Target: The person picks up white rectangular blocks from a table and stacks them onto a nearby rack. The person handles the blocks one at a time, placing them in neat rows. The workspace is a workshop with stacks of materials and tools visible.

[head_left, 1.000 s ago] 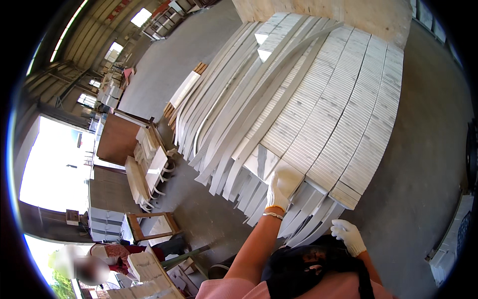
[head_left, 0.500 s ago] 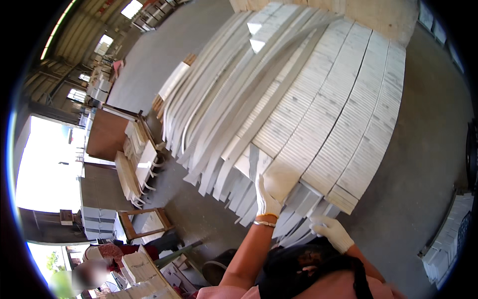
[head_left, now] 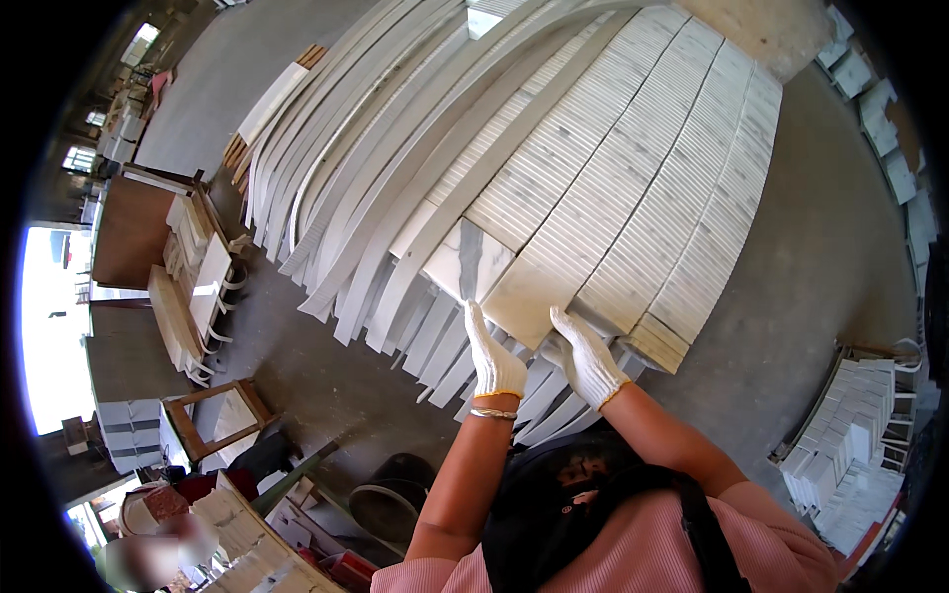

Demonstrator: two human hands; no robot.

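White-gloved left hand (head_left: 497, 361) and right hand (head_left: 590, 362) pinched a square cream tile (head_left: 526, 296) at the white slab stack's (head_left: 618, 173) near edge.

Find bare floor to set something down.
Bare floor: between the tile stack and white slabs at right, and between stack and loaded rack at left. Crowded: near edge, where pale strips jut; lower left, around dark tub.

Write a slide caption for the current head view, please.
Gloved left hand and right hand at the edges of a cream slab, beside rows of pale slabs.
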